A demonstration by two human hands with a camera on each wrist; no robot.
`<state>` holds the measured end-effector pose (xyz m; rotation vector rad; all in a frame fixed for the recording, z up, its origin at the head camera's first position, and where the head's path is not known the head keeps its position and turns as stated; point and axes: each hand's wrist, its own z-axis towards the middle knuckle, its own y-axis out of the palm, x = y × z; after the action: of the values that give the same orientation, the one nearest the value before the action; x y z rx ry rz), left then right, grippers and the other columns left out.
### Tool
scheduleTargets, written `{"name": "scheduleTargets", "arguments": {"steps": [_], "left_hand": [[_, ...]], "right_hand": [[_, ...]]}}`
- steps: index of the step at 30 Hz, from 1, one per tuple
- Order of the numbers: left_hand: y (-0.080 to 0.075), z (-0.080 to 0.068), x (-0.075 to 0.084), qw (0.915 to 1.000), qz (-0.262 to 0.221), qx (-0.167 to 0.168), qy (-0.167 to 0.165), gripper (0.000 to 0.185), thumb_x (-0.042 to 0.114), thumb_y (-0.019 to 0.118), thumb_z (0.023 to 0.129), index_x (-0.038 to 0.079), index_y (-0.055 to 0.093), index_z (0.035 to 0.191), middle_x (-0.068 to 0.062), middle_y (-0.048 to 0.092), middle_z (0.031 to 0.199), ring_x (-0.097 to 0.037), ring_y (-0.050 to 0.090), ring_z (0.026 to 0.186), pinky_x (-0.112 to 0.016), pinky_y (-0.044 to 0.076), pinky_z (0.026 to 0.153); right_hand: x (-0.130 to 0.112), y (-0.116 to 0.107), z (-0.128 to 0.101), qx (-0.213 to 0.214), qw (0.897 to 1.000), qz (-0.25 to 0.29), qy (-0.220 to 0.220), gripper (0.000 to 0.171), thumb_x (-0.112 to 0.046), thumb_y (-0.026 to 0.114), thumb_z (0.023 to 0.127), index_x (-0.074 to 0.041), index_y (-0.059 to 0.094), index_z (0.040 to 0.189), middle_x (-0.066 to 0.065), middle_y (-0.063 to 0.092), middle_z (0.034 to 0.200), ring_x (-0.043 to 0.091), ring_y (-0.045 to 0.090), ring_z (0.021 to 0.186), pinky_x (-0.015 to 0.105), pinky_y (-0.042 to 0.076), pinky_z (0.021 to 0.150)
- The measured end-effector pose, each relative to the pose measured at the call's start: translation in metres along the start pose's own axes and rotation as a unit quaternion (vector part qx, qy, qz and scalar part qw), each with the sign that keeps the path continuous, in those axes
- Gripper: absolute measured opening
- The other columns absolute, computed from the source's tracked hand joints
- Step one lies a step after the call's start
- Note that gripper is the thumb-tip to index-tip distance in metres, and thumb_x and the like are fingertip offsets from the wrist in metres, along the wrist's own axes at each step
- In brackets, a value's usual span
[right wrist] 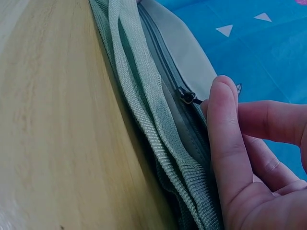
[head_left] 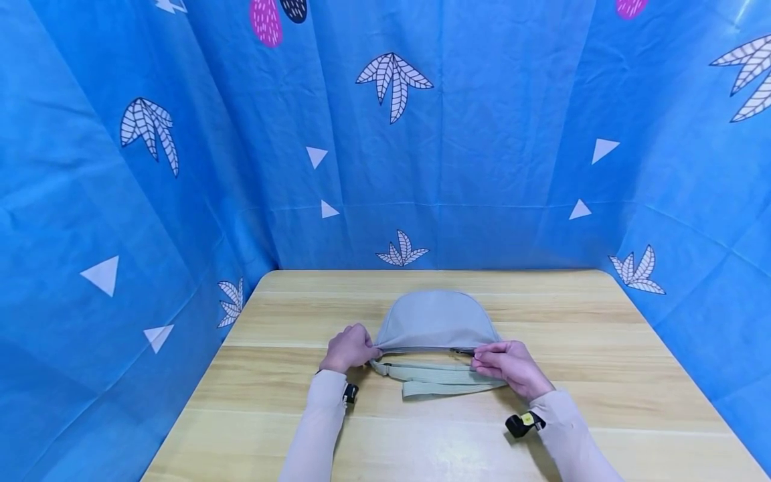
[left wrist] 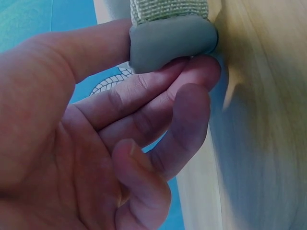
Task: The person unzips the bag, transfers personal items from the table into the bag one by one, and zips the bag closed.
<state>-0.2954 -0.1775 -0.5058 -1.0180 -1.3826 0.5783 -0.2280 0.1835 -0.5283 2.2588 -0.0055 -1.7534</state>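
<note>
Waist bag (head_left: 435, 321) lies mid-table (head_left: 632, 375), strap (head_left: 436, 383) folded beside it; left hand (head_left: 349, 348) pinches the bag's left end, right hand (head_left: 512, 367) fingertips at the zipper pull (right wrist: 188, 97), grip unclear

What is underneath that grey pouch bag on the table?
The grey fabric waist bag lies on the light wooden table, with its pale green woven strap folded along its near edge. The bag covers whatever is directly beneath it, and its inside is hidden.

A grey-green waist bag (head_left: 435, 321) lay flat mid-desk, its zip nearly closed, its woven strap (head_left: 442, 381) folded along the near edge
</note>
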Motion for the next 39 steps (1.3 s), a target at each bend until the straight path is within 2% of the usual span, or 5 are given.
{"name": "scheduleTargets", "arguments": {"steps": [7, 20, 29, 39], "left_hand": [[-0.0004, -0.0011, -0.0013, 1.0, -0.003, -0.002, 0.001, 0.047, 0.03, 0.084, 0.085, 0.018, 0.053, 0.051, 0.008, 0.046, 0.051, -0.012, 0.047, 0.049, -0.028, 0.039, 0.051], [0.0022, 0.0004, -0.0023, 0.9999, -0.01, -0.005, -0.004, 0.051, 0.029, 0.084, 0.085, 0.019, 0.049, 0.05, 0.008, 0.041, 0.051, -0.011, 0.043, 0.048, -0.028, 0.036, 0.05], [0.0026, 0.0001, -0.0002, 0.9999, -0.006, -0.004, -0.009, 0.044, 0.031, 0.085, 0.085, 0.018, 0.055, 0.055, 0.005, 0.053, 0.061, -0.013, 0.05, 0.054, -0.03, 0.04, 0.054], [0.0003, -0.0015, -0.0002, 1.0, -0.008, -0.001, 0.002, 0.047, 0.03, 0.084, 0.085, 0.019, 0.052, 0.053, 0.007, 0.048, 0.053, -0.012, 0.048, 0.049, -0.028, 0.038, 0.05]], "right_hand": [[-0.0008, -0.0001, -0.0002, 0.006, 1.0, 0.002, -0.001, 0.036, 0.005, 0.063, 0.096, 0.023, 0.055, 0.126, 0.011, 0.079, 0.094, 0.016, 0.078, 0.087, 0.025, 0.063, 0.084], [-0.0003, -0.0028, -0.0004, 0.006, 1.0, -0.003, -0.003, 0.035, 0.005, 0.063, 0.096, 0.023, 0.056, 0.125, 0.011, 0.079, 0.093, 0.016, 0.079, 0.086, 0.025, 0.063, 0.083], [-0.0012, -0.0024, -0.0039, 0.005, 1.0, 0.004, -0.001, 0.031, 0.005, 0.063, 0.096, 0.021, 0.059, 0.122, 0.011, 0.079, 0.093, 0.016, 0.079, 0.086, 0.025, 0.063, 0.083], [-0.0027, -0.0071, -0.0051, 0.007, 1.0, 0.014, -0.008, 0.03, 0.007, 0.061, 0.096, 0.022, 0.059, 0.122, 0.012, 0.079, 0.092, 0.015, 0.079, 0.086, 0.024, 0.063, 0.082]]}}
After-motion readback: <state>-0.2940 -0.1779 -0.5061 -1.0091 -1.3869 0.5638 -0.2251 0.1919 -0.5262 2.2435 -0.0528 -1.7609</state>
